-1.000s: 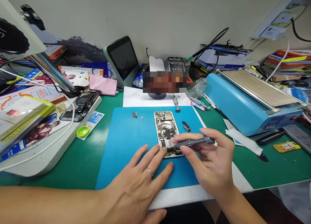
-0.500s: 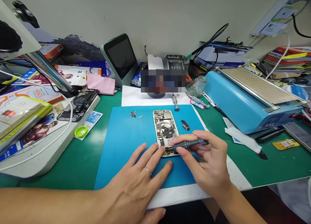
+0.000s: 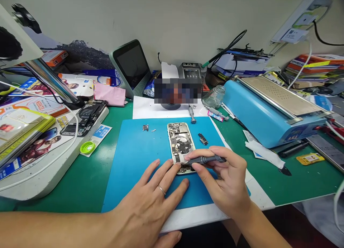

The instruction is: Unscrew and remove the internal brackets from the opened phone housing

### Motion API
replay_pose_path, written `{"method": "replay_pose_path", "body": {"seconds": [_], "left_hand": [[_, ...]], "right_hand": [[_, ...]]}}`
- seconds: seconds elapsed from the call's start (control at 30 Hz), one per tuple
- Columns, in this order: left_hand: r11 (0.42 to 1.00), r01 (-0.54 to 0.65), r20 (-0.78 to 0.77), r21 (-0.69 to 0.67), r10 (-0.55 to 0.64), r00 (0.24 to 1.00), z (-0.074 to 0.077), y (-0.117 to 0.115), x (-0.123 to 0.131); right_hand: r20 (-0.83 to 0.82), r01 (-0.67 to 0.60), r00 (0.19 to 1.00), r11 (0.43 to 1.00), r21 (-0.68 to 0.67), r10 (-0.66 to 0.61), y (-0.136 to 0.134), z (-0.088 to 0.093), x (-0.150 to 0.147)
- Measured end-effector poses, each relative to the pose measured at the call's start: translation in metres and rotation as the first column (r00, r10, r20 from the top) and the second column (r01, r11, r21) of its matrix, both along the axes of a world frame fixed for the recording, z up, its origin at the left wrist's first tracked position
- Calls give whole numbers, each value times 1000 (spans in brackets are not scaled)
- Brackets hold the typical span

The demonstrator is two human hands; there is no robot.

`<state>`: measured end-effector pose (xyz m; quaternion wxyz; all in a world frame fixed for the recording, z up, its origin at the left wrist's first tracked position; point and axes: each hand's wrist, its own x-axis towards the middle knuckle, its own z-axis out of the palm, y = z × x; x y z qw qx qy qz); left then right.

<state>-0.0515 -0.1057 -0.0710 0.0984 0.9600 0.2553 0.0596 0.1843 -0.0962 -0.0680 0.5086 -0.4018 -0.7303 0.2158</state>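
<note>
An opened phone (image 3: 184,147), its inner parts exposed, lies on the blue mat (image 3: 134,158). Spread flat, my left hand (image 3: 150,201) wears a ring and touches the phone's lower left edge with its fingertips. My right hand (image 3: 228,181) pinches a dark grey pen-shaped tool (image 3: 205,160) between thumb and fingers. That tool is held low and nearly level, its tip at the phone's lower end; what the tip touches is too small to tell. A dark small phone part (image 3: 203,139) rests right of the phone. Another small component (image 3: 145,127) lies to its left.
Behind the mat stand a grey screwdriver-like tool (image 3: 191,114), a glass jar (image 3: 215,95) and a tilted screen device (image 3: 131,65). A blue machine (image 3: 258,111) occupies the right. On the left, a white base (image 3: 51,172) carries boxes and another phone (image 3: 83,119).
The whole view has shifted slightly left. The tool in my right hand lies a little flatter, its tip still at the phone's lower end. My left hand keeps its place.
</note>
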Motion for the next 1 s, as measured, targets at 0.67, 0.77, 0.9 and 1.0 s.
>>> {"method": "replay_pose_path", "body": {"seconds": [0.67, 0.77, 0.9, 1.0], "left_hand": [[997, 1, 44, 79, -5, 999, -4, 1, -1], [990, 19, 66, 143, -28, 997, -8, 2, -1], [981, 19, 135, 193, -46, 990, -15, 4, 1], [992, 11, 284, 128, -47, 958, -13, 4, 3]], "right_hand": [[-14, 34, 999, 998, 50, -34, 1, -4, 1], [-4, 29, 1000, 997, 75, -29, 0, -3, 1], [-21, 31, 999, 995, 97, -29, 0, -3, 1], [-47, 40, 998, 995, 92, -35, 1, -3, 1]]}}
